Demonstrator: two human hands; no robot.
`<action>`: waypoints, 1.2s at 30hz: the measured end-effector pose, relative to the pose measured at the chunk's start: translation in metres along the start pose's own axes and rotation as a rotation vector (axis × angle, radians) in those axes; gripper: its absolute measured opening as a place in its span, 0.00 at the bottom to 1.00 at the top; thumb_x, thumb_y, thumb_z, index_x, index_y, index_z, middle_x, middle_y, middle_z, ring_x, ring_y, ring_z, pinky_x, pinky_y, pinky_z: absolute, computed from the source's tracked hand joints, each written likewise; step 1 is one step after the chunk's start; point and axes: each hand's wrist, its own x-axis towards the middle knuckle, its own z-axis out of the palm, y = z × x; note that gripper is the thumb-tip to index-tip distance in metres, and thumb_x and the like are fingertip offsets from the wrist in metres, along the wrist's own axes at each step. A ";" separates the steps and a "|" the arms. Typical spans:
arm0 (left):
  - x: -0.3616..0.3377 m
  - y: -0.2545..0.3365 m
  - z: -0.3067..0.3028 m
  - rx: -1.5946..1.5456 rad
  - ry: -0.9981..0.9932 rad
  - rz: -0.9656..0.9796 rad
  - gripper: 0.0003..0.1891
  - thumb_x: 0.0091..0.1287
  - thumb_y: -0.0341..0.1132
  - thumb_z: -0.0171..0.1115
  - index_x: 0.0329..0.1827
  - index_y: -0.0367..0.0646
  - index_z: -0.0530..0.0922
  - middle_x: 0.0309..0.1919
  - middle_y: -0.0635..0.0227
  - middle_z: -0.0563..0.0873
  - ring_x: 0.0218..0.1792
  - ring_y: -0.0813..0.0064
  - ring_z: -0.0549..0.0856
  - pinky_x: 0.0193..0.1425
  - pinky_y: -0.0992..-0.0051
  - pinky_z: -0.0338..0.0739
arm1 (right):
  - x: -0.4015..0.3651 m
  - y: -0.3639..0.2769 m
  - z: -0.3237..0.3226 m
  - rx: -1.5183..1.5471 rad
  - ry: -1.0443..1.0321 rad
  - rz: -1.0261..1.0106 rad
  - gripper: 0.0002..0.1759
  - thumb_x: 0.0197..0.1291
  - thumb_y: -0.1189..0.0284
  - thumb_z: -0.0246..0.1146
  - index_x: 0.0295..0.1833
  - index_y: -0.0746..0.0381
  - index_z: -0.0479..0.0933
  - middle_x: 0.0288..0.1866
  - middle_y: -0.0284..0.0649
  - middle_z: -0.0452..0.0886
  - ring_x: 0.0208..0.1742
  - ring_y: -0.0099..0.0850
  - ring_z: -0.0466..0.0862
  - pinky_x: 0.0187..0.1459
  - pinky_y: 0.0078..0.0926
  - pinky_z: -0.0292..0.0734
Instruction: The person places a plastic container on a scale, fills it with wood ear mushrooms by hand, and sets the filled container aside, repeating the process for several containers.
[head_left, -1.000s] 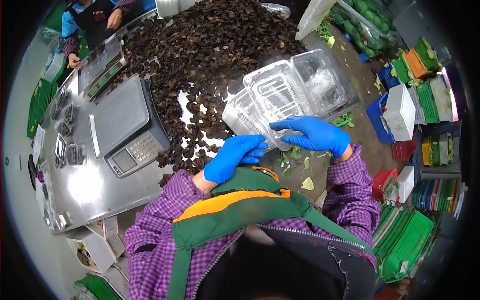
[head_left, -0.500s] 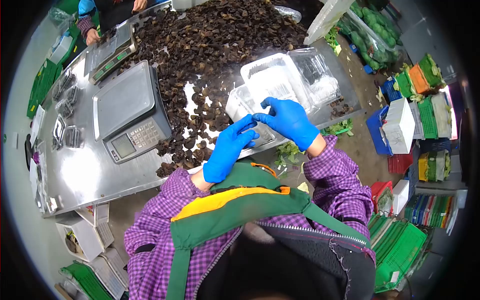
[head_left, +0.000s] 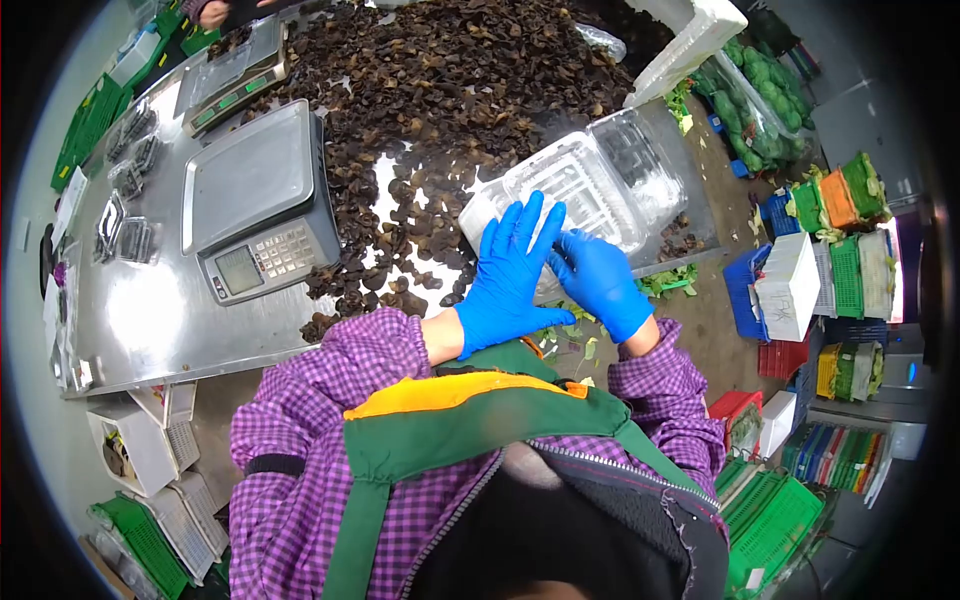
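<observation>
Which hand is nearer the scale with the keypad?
Left. The left hand is right of the scale, with dark pieces between them; the right hand is farther off, on the left hand's far side from the scale.

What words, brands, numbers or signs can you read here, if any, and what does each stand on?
No text is legible.
Grey electronic scale: screen and keys too blurred to read.
White foam box at right: dark marks, too small.
</observation>
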 end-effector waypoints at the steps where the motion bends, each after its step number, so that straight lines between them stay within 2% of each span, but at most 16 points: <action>1: 0.003 -0.005 0.008 0.076 -0.048 -0.041 0.61 0.42 0.58 0.75 0.78 0.47 0.49 0.75 0.50 0.51 0.74 0.41 0.48 0.74 0.45 0.43 | 0.001 -0.004 0.000 -0.091 -0.031 0.026 0.14 0.61 0.62 0.62 0.46 0.60 0.79 0.37 0.45 0.82 0.39 0.45 0.83 0.39 0.41 0.77; 2: 0.006 -0.012 0.013 0.075 -0.046 -0.040 0.61 0.42 0.58 0.75 0.78 0.47 0.49 0.75 0.50 0.51 0.74 0.41 0.48 0.74 0.45 0.43 | 0.001 -0.008 0.000 -0.181 -0.060 0.052 0.16 0.62 0.62 0.62 0.49 0.60 0.79 0.38 0.45 0.82 0.40 0.45 0.83 0.40 0.39 0.77; 3: 0.009 -0.020 0.016 0.119 -0.005 -0.062 0.59 0.42 0.55 0.75 0.77 0.47 0.51 0.75 0.51 0.53 0.74 0.42 0.50 0.74 0.47 0.44 | 0.000 -0.005 0.006 -0.128 0.022 0.046 0.17 0.62 0.61 0.61 0.52 0.58 0.78 0.38 0.44 0.82 0.39 0.44 0.83 0.40 0.40 0.77; 6: 0.012 -0.037 0.016 0.126 0.042 -0.079 0.55 0.43 0.51 0.74 0.76 0.48 0.55 0.74 0.55 0.58 0.74 0.42 0.51 0.74 0.48 0.47 | 0.008 -0.009 0.008 -0.051 0.073 0.052 0.17 0.62 0.62 0.61 0.52 0.58 0.77 0.40 0.43 0.82 0.39 0.44 0.83 0.39 0.41 0.77; 8: 0.006 -0.042 0.013 0.164 0.017 -0.029 0.57 0.42 0.54 0.75 0.76 0.49 0.54 0.74 0.52 0.57 0.74 0.42 0.51 0.73 0.44 0.45 | 0.017 -0.009 0.015 -0.069 0.028 0.060 0.16 0.62 0.62 0.61 0.52 0.58 0.77 0.39 0.43 0.82 0.38 0.44 0.83 0.38 0.41 0.77; 10: 0.003 -0.045 0.009 0.203 -0.024 -0.041 0.58 0.43 0.56 0.75 0.76 0.45 0.53 0.74 0.51 0.56 0.74 0.41 0.49 0.73 0.44 0.45 | 0.026 -0.014 0.022 -0.088 -0.014 0.083 0.16 0.62 0.62 0.61 0.52 0.58 0.76 0.37 0.43 0.81 0.37 0.45 0.82 0.38 0.42 0.77; 12: 0.000 -0.041 0.003 0.073 -0.036 -0.115 0.58 0.43 0.57 0.75 0.75 0.42 0.55 0.74 0.50 0.56 0.74 0.40 0.51 0.75 0.48 0.47 | 0.036 -0.012 0.033 -0.066 0.001 0.082 0.15 0.61 0.63 0.61 0.50 0.58 0.76 0.36 0.43 0.80 0.36 0.45 0.82 0.38 0.42 0.76; 14: 0.000 -0.039 0.002 0.041 -0.025 -0.136 0.59 0.44 0.59 0.75 0.75 0.39 0.54 0.74 0.48 0.54 0.74 0.40 0.50 0.76 0.49 0.47 | 0.044 -0.010 0.038 -0.120 0.055 0.004 0.18 0.59 0.60 0.62 0.52 0.57 0.75 0.36 0.44 0.79 0.38 0.44 0.83 0.38 0.42 0.78; 16: 0.003 -0.040 0.002 0.047 0.049 -0.103 0.57 0.45 0.55 0.75 0.76 0.41 0.53 0.74 0.49 0.54 0.74 0.43 0.51 0.76 0.51 0.47 | 0.049 -0.010 0.035 -0.065 -0.011 0.047 0.19 0.57 0.62 0.63 0.52 0.58 0.74 0.38 0.45 0.79 0.40 0.45 0.82 0.38 0.42 0.78; 18: 0.005 -0.042 0.004 0.037 0.071 -0.112 0.57 0.45 0.53 0.76 0.76 0.43 0.53 0.75 0.49 0.54 0.75 0.44 0.52 0.76 0.52 0.47 | 0.050 -0.015 0.024 -0.135 -0.023 0.040 0.16 0.54 0.64 0.63 0.47 0.59 0.77 0.36 0.43 0.81 0.37 0.45 0.83 0.39 0.41 0.77; 19: 0.007 -0.042 0.005 0.026 0.089 -0.118 0.56 0.45 0.50 0.76 0.77 0.45 0.53 0.75 0.50 0.53 0.75 0.45 0.52 0.77 0.52 0.48 | 0.050 -0.016 0.019 -0.138 -0.048 0.083 0.17 0.52 0.67 0.62 0.48 0.59 0.78 0.37 0.43 0.81 0.37 0.45 0.83 0.39 0.41 0.77; 23: 0.014 -0.036 -0.003 -0.021 0.150 -0.089 0.55 0.45 0.44 0.75 0.77 0.50 0.53 0.75 0.52 0.52 0.75 0.45 0.52 0.77 0.53 0.48 | 0.031 -0.038 -0.015 -0.141 0.051 0.036 0.19 0.51 0.70 0.60 0.51 0.60 0.78 0.39 0.45 0.81 0.38 0.44 0.83 0.41 0.40 0.78; 27: 0.012 -0.035 -0.003 0.021 0.188 -0.088 0.53 0.45 0.41 0.73 0.77 0.49 0.54 0.75 0.52 0.54 0.74 0.45 0.53 0.77 0.53 0.49 | 0.018 -0.039 -0.005 -0.084 0.026 0.043 0.19 0.53 0.70 0.59 0.52 0.61 0.77 0.40 0.46 0.81 0.40 0.47 0.83 0.42 0.42 0.78; 29: 0.008 -0.041 0.000 0.041 0.102 -0.067 0.51 0.46 0.38 0.71 0.76 0.49 0.56 0.74 0.52 0.56 0.74 0.44 0.54 0.76 0.51 0.49 | 0.017 -0.033 0.013 -0.103 0.007 0.049 0.18 0.55 0.71 0.59 0.52 0.61 0.77 0.41 0.47 0.81 0.40 0.47 0.82 0.43 0.42 0.78; 32: 0.002 -0.050 0.005 -0.042 0.081 -0.011 0.52 0.45 0.42 0.73 0.76 0.49 0.56 0.73 0.52 0.58 0.73 0.40 0.52 0.74 0.49 0.52 | 0.013 -0.033 0.020 -0.104 -0.012 0.046 0.16 0.57 0.72 0.58 0.52 0.61 0.76 0.42 0.48 0.80 0.42 0.48 0.82 0.43 0.42 0.77; 36: -0.003 -0.046 -0.004 -0.107 0.045 -0.004 0.50 0.48 0.43 0.73 0.76 0.48 0.57 0.74 0.54 0.58 0.73 0.44 0.55 0.75 0.52 0.54 | 0.005 -0.029 0.016 -0.046 0.064 0.083 0.17 0.56 0.76 0.61 0.53 0.62 0.76 0.44 0.49 0.81 0.44 0.49 0.82 0.45 0.41 0.78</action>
